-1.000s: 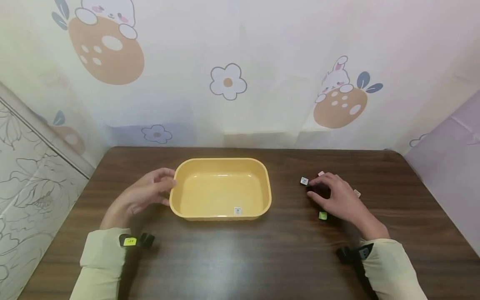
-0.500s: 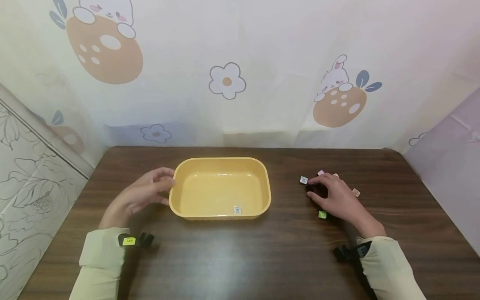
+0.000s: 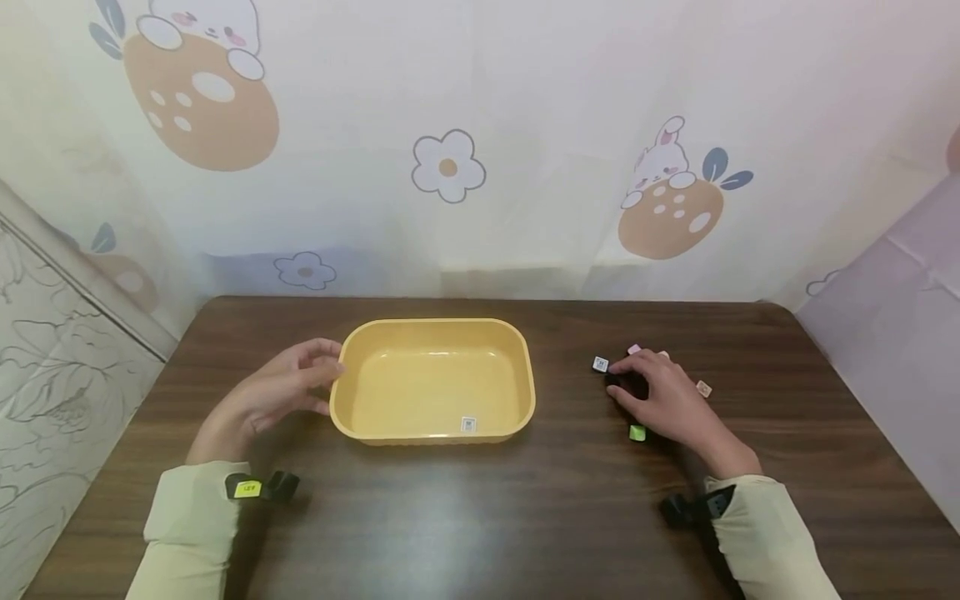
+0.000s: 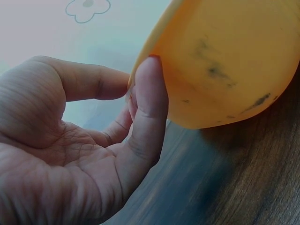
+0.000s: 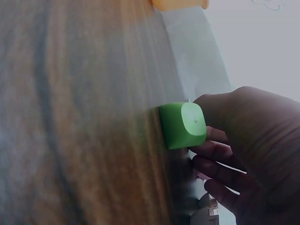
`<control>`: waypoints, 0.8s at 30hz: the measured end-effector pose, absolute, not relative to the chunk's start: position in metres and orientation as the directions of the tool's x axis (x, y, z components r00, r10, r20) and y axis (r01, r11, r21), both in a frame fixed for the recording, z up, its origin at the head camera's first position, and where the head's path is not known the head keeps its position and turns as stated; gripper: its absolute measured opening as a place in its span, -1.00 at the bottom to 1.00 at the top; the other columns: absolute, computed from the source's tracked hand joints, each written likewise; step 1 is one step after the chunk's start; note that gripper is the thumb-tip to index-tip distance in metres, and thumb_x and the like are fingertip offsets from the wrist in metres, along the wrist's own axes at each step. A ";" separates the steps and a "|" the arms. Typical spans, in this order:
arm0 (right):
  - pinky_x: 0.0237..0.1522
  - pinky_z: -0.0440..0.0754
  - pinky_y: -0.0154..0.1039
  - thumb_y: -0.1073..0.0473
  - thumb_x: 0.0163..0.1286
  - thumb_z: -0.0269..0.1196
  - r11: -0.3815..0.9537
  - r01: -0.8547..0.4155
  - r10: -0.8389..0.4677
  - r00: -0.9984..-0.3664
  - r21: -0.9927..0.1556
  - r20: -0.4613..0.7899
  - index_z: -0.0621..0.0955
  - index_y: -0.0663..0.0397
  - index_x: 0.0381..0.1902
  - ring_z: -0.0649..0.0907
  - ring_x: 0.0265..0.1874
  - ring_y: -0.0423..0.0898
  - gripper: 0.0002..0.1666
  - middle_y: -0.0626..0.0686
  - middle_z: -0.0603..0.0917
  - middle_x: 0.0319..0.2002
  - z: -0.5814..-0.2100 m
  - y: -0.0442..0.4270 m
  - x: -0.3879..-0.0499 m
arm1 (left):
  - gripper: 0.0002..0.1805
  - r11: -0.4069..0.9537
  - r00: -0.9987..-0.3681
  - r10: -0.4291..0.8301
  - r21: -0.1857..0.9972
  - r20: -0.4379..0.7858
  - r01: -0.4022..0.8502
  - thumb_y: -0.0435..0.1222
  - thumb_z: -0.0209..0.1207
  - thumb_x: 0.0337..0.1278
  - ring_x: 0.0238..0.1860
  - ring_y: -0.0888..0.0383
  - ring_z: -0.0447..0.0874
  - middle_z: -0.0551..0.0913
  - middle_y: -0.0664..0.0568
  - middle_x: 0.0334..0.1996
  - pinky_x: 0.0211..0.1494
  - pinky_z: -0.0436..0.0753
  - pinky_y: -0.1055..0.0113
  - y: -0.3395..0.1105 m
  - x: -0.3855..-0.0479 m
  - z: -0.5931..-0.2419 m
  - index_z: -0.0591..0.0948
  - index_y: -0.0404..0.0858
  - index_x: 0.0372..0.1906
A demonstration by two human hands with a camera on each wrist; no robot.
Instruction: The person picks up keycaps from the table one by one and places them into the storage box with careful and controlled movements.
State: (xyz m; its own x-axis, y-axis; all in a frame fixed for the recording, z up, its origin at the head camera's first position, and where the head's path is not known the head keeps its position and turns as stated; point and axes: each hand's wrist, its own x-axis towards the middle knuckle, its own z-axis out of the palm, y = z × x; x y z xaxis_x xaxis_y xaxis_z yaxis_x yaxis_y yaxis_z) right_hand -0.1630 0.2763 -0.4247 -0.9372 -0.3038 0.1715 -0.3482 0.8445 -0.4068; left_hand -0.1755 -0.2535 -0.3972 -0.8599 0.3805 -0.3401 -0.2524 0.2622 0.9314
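In the head view a yellow tray [image 3: 427, 382] with rounded corners stands on the dark wooden table, a small square label inside its near wall. My left hand [image 3: 279, 392] pinches its left rim; in the left wrist view the rim runs between thumb and fingers. To the right, my right hand [image 3: 666, 398] holds its thumb and index finger around a small black block [image 3: 612, 380], mostly hidden. Touching or close to that index fingertip is a white-topped block [image 3: 600, 364]. A green block [image 5: 184, 125] with a marked, rounded top sits below the hand.
Around the right hand lie a pink block [image 3: 633, 349], a peach block [image 3: 663, 355] partly hidden behind the knuckles, and a beige block [image 3: 703, 389]. The table [image 3: 450, 525] ends at a wall covering [image 3: 540, 192] with printed rabbits and flowers.
The whole head view shifts slightly. Both hands, the tray and the blocks keep nearly the same places relative to one another.
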 end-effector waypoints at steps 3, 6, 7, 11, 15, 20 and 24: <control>0.10 0.57 0.30 0.19 0.35 0.47 0.845 -0.348 -0.302 -0.937 -0.406 0.176 0.75 0.08 0.00 0.68 0.02 0.17 -0.72 0.16 0.74 -0.04 -0.427 0.277 -0.163 | -0.47 0.262 -0.860 0.381 0.932 -0.339 -0.251 -0.28 0.11 0.51 -0.04 0.12 0.69 0.60 -0.04 -0.05 -0.06 0.84 0.14 -0.253 -0.176 -0.397 0.25 -0.46 0.37; 0.11 0.56 0.30 0.20 0.35 0.47 0.850 -0.340 -0.293 -0.940 -0.402 0.175 0.75 0.08 -0.03 0.67 0.00 0.16 -0.74 0.15 0.74 -0.05 -0.430 0.278 -0.162 | -0.46 0.267 -0.861 0.380 0.931 -0.338 -0.248 -0.27 0.12 0.51 -0.04 0.12 0.69 0.60 -0.03 -0.05 -0.07 0.84 0.15 -0.253 -0.176 -0.397 0.25 -0.46 0.37; 0.11 0.55 0.31 0.20 0.35 0.47 0.851 -0.339 -0.292 -0.940 -0.401 0.175 0.75 0.08 -0.03 0.67 0.00 0.16 -0.74 0.15 0.74 -0.05 -0.430 0.278 -0.162 | -0.47 0.267 -0.861 0.379 0.931 -0.338 -0.248 -0.27 0.12 0.50 -0.04 0.12 0.68 0.60 -0.03 -0.05 -0.07 0.84 0.15 -0.253 -0.176 -0.397 0.25 -0.46 0.36; 0.11 0.55 0.31 0.18 0.35 0.46 0.853 -0.337 -0.290 -0.941 -0.398 0.176 0.74 0.09 -0.04 0.67 -0.01 0.15 -0.75 0.15 0.73 -0.06 -0.432 0.278 -0.163 | -0.47 0.271 -0.862 0.378 0.930 -0.339 -0.247 -0.27 0.13 0.51 -0.06 0.12 0.69 0.61 -0.02 -0.07 -0.07 0.84 0.14 -0.254 -0.176 -0.397 0.26 -0.45 0.36; 0.10 0.58 0.29 0.18 0.34 0.48 0.851 -0.353 -0.303 -0.935 -0.390 0.187 0.75 0.09 -0.03 0.68 -0.01 0.16 -0.73 0.14 0.74 -0.06 -0.430 0.277 -0.164 | -0.48 0.270 -0.862 0.374 0.929 -0.342 -0.251 -0.27 0.13 0.52 -0.07 0.12 0.70 0.61 -0.01 -0.09 -0.07 0.84 0.14 -0.256 -0.175 -0.397 0.26 -0.44 0.35; 0.07 0.62 0.24 0.21 0.32 0.49 0.842 -0.380 -0.326 -0.924 -0.382 0.200 0.75 0.10 -0.03 0.70 -0.02 0.14 -0.72 0.13 0.74 -0.07 -0.429 0.278 -0.165 | -0.48 0.277 -0.870 0.361 0.929 -0.337 -0.246 -0.27 0.13 0.52 -0.07 0.11 0.69 0.60 -0.03 -0.07 -0.08 0.84 0.14 -0.255 -0.175 -0.396 0.26 -0.44 0.36; 0.05 0.65 0.20 0.24 0.33 0.48 0.840 -0.391 -0.334 -0.919 -0.377 0.208 0.75 0.09 -0.05 0.71 -0.03 0.12 -0.76 0.11 0.75 -0.08 -0.430 0.278 -0.166 | -0.45 0.290 -0.875 0.348 0.926 -0.336 -0.240 -0.26 0.14 0.53 -0.06 0.10 0.68 0.58 -0.07 -0.03 -0.10 0.85 0.15 -0.253 -0.175 -0.396 0.26 -0.45 0.39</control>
